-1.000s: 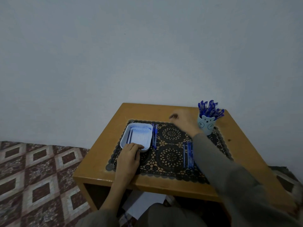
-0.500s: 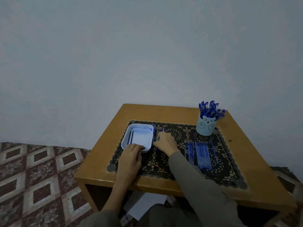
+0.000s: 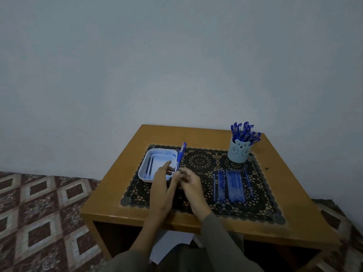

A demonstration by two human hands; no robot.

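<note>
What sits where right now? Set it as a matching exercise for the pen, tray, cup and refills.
1 blue pen
2 white tray
3 bear cup
4 refill row

a far right of the mat, full of pens
b tilted up, lower end between left hand and right hand
c flat on the mat, right of the hands
d left end of the mat, two dark refills inside

Pairs: 1-b, 2-d, 3-a, 4-c
</note>
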